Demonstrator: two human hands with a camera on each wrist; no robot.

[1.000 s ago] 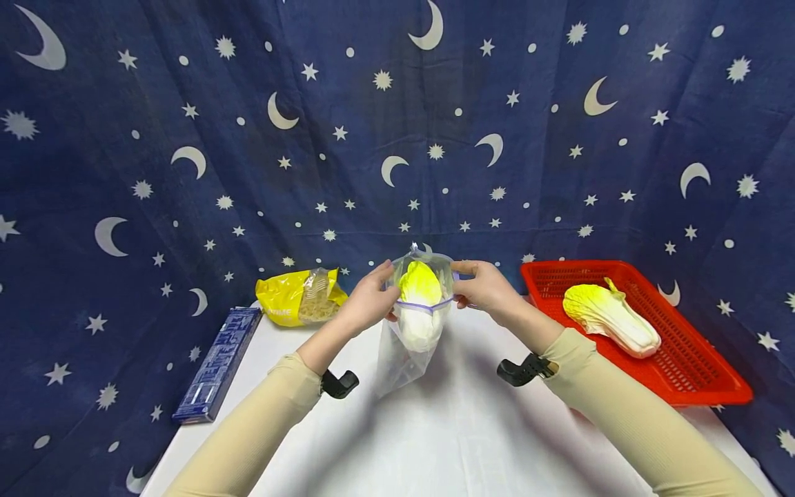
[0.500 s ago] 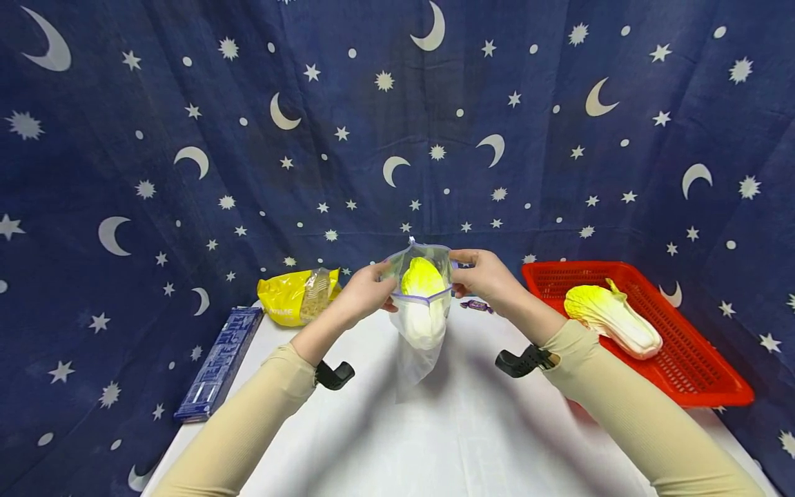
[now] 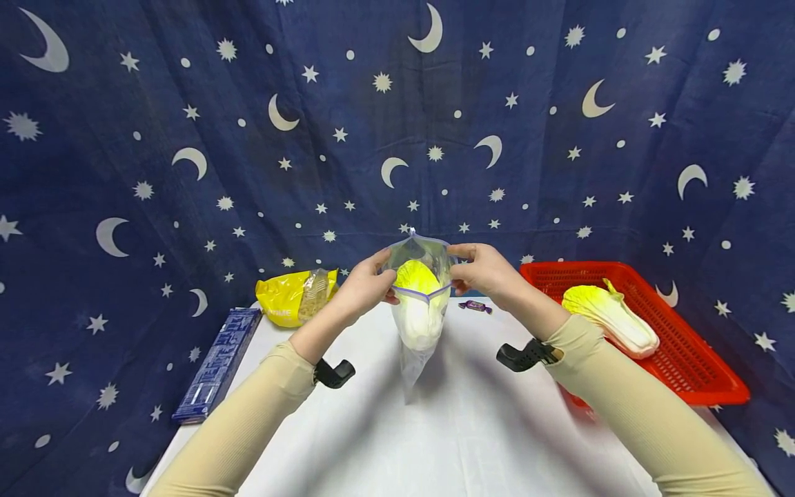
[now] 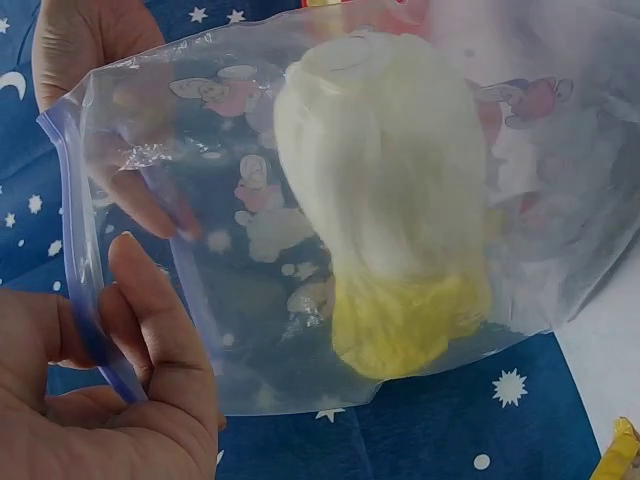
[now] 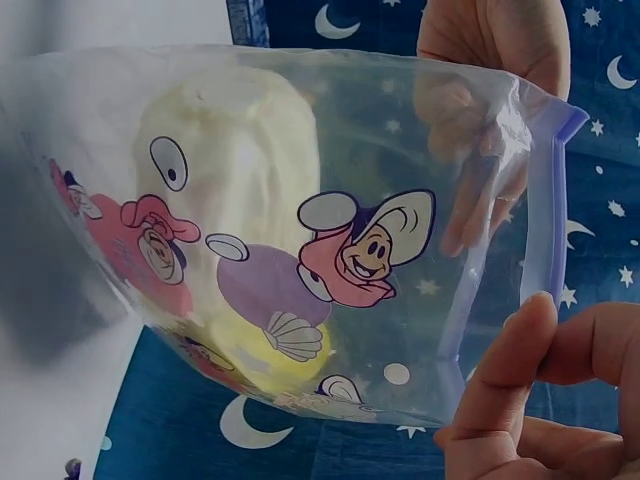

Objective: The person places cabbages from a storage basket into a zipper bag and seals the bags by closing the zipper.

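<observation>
A clear zip bag [image 3: 406, 352] with a purple zip strip hangs between my two hands, its mouth spread wide. Inside it stands a napa cabbage [image 3: 417, 314], yellow leaves up toward the opening and white base down. My left hand [image 3: 366, 283] pinches the left side of the bag's mouth, while my right hand [image 3: 487, 273] pinches the right side. In the right wrist view, cartoon figures [image 5: 360, 250] are printed on the bag. The left wrist view has the cabbage [image 4: 390, 200] showing through the plastic, away from the fingers.
A red plastic basket [image 3: 714, 359] at the right holds another napa cabbage [image 3: 611, 317]. A wrapped candy [image 3: 475, 306] lies behind the bag on the white table [image 3: 435, 449]. At the left are a yellow packet [image 3: 288, 297] and a long blue box [image 3: 219, 366].
The bag's mouth has been pulled wider and raised slightly, and the bag's lower part hangs narrower. The candy behind my right hand has come into view.
</observation>
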